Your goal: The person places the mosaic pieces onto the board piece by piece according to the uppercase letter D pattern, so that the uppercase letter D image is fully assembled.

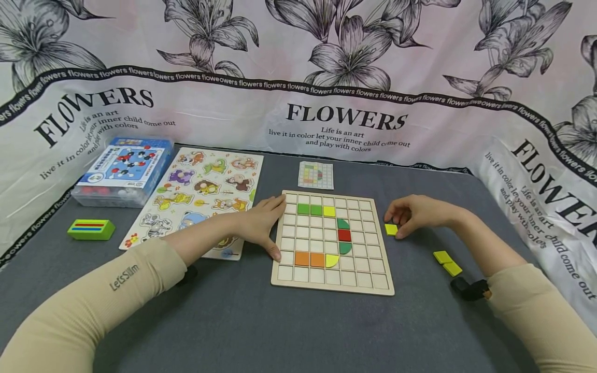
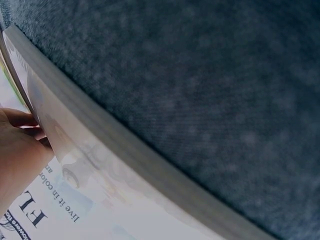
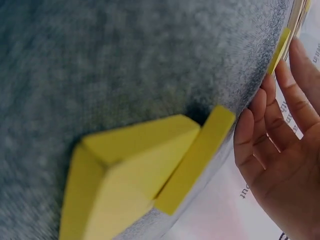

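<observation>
A square wooden grid board (image 1: 289, 280) lies on the table with green, yellow, red and orange tiles in some cells. My left hand (image 1: 258, 223) rests along its left edge, thumb and fingers spread. To the right of the board, my right hand (image 1: 415, 215) pinches a yellow square tile (image 1: 391, 229) at its edges with thumb and forefinger, close to the tabletop. In the right wrist view this tile (image 3: 279, 50) shows at the fingertips, the other fingers loosely bent. Two more yellow tiles (image 1: 448, 263) lie touching near the right wrist.
A small pattern card (image 1: 315, 175) lies behind the board. On the left are an animal puzzle board (image 1: 210, 176), a clear plastic box with a blue label (image 1: 126, 168) and a green block with colored stripes (image 1: 90, 230). A flower-printed cloth (image 1: 345, 119) borders the table.
</observation>
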